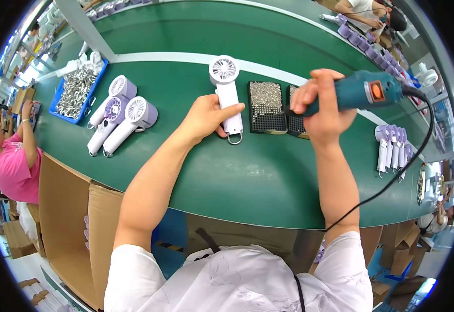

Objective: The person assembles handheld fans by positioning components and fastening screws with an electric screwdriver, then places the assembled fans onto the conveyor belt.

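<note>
My left hand (pixel 206 117) is wrapped around the handle of a white handheld fan (pixel 228 96), its thumb across the front. The fan lies on the green bench with its round grille away from me and a metal loop at its near end. My right hand (pixel 325 101) grips a teal electric screwdriver (pixel 359 91) with an orange patch and a black cord, held above the bench. The tool's tip points left, over a black screw tray (pixel 267 106) filled with small screws. A second black tray (pixel 295 125) is partly hidden behind the right hand.
At the left are several purple-and-white fans (pixel 125 109) and a blue bin (pixel 76 93) of metal clips. More fans (pixel 392 148) stand in a row at the right, near the screwdriver's cord (pixel 409 161). An open cardboard box (pixel 65 223) sits below the bench edge; co-workers are around.
</note>
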The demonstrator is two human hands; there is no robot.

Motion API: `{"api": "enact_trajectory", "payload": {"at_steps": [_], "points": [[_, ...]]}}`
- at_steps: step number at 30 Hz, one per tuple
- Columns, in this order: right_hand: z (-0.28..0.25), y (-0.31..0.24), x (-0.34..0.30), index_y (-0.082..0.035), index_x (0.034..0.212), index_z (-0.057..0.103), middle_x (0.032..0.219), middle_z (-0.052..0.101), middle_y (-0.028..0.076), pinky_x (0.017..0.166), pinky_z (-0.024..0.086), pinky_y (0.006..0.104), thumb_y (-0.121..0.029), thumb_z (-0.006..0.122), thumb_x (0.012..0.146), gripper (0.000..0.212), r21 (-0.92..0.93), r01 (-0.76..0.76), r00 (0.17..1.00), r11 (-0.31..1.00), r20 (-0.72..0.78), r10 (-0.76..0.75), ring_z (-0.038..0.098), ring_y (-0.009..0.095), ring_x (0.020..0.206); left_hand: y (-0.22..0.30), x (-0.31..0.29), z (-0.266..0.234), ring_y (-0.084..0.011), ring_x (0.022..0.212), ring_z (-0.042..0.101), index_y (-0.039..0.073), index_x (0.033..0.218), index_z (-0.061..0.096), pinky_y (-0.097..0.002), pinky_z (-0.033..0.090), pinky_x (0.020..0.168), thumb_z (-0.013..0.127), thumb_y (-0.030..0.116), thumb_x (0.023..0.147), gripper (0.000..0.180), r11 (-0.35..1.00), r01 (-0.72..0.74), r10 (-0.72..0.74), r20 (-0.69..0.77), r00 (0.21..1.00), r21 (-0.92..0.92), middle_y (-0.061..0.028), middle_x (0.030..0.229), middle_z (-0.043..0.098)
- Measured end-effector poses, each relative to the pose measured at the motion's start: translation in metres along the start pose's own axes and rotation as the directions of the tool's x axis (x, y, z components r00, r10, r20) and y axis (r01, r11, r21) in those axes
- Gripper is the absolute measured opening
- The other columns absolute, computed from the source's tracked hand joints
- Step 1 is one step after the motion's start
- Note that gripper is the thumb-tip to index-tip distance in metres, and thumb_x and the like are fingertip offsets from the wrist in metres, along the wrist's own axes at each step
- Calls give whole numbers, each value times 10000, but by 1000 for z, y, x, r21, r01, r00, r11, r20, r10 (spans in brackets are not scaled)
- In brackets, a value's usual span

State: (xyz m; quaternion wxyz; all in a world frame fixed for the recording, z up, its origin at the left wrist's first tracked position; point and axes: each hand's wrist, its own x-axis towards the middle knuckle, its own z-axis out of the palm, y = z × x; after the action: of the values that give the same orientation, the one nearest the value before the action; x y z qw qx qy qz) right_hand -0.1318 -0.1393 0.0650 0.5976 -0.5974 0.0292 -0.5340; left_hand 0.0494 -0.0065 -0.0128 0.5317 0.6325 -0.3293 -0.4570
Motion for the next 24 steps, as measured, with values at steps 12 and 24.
{"api": "enact_trajectory", "payload": {"at_steps": [12,24], "points": [[21,44,-2,64,963,620,601,602,69,448,488,293,-66,653,965,134,44,-105,993,993,56,103,577,152,457,5,-5,-5,-144,641,681,-93,1052,625,-253,533,476,750,246,910,389,999,42,-39,129,991,-21,-122,811,718],[17,49,-6,65,1043,594,611,530,70,421,467,344,-109,531,1030,186,-93,-40,987,995,149,54,495,161,423,7,-6,-2,-140,621,678,-99,1017,631,-242,522,459,753,258,905,393,997,73,-73,77,994,2,-122,800,717]]}}
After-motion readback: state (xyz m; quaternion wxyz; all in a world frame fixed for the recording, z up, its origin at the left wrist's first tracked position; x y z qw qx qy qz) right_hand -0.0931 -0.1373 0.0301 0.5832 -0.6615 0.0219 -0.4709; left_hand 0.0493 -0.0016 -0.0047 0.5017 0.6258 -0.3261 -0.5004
